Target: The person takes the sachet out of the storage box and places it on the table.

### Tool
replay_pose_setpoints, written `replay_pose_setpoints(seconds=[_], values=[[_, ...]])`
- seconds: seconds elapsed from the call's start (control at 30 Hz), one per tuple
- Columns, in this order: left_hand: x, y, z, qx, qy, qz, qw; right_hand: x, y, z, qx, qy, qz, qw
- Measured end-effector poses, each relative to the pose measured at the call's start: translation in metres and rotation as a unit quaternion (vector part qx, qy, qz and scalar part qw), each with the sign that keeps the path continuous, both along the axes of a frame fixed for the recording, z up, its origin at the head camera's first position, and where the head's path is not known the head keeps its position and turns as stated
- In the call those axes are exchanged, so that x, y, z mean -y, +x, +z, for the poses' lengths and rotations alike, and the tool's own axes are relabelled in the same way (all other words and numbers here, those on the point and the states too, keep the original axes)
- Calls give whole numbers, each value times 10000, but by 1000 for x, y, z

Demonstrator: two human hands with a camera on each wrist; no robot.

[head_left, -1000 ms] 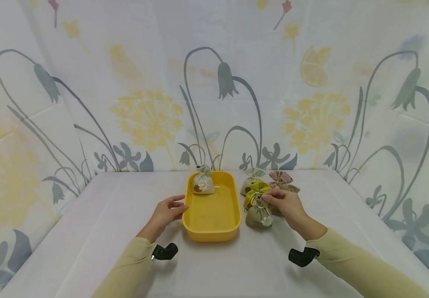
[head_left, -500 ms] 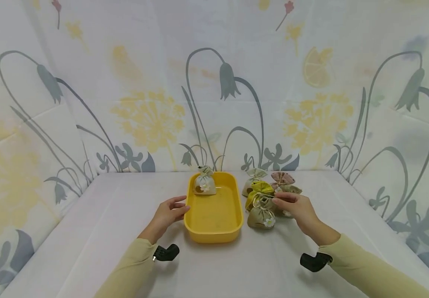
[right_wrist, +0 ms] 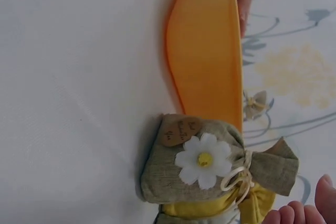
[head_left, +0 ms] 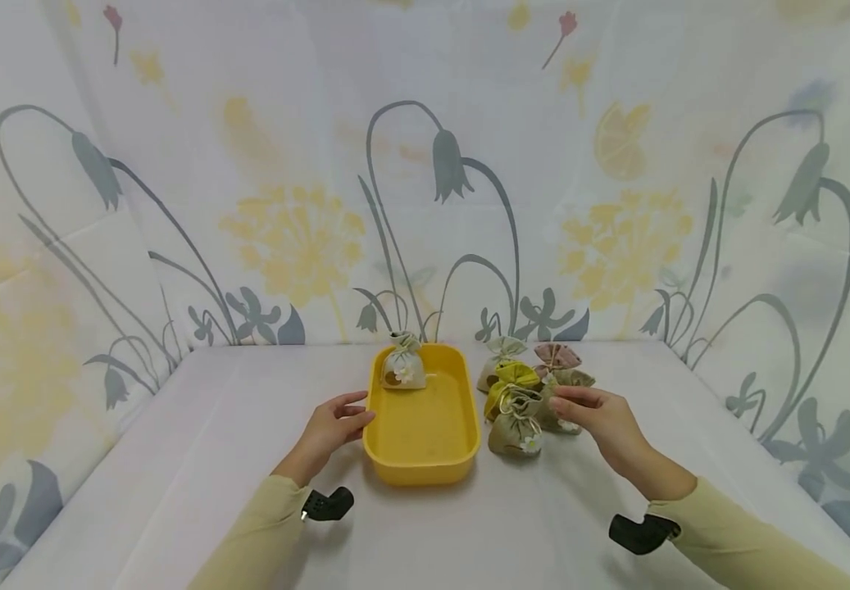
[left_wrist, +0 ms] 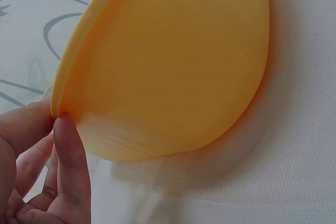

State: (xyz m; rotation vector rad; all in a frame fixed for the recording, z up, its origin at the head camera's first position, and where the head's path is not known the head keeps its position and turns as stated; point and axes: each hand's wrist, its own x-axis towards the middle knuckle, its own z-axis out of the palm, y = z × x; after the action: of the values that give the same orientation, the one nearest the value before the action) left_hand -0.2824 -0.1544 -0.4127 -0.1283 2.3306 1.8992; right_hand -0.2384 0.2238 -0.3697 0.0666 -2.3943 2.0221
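A yellow plastic tub (head_left: 425,474) stands mid-table, with a whitish drawstring pouch (head_left: 404,369) at its far end. My left hand (head_left: 329,430) pinches the tub's left rim; the thumb (left_wrist: 68,140) lies against the outer wall. To the tub's right stands a cluster of pouches. Frontmost is an olive pouch (head_left: 513,436) with a white flower, a tag and a cream cord. Beside it, my right hand (head_left: 611,422) reaches over a brownish pouch (head_left: 566,426) behind. In the right wrist view, the thumb and fingers are apart, with nothing visible between them.
A yellow pouch (head_left: 509,378), a pale pouch (head_left: 491,373) and a pink-topped pouch (head_left: 557,356) crowd behind the olive one. White cloth (head_left: 425,541) covers the table. A flower-printed curtain (head_left: 306,164) rises at the back and sides.
My right hand has moved from the olive pouch's neck to the right, toward the brownish pouch. The left hand keeps its place at the tub's rim.
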Motion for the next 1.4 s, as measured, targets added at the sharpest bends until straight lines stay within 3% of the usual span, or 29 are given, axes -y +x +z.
replay_pose_setpoints(seconds=[0.6,1.1,1.4], values=[[0,-1,1,-34,53,66,10000,51,-11,20,-256,-373,317,9985],[-1,1,1,2,-1,20,10000,83,-30,19,14,-679,391,9969],[-1,0,2,9,-77,20,10000,101,-51,24,210,-465,488,9975]])
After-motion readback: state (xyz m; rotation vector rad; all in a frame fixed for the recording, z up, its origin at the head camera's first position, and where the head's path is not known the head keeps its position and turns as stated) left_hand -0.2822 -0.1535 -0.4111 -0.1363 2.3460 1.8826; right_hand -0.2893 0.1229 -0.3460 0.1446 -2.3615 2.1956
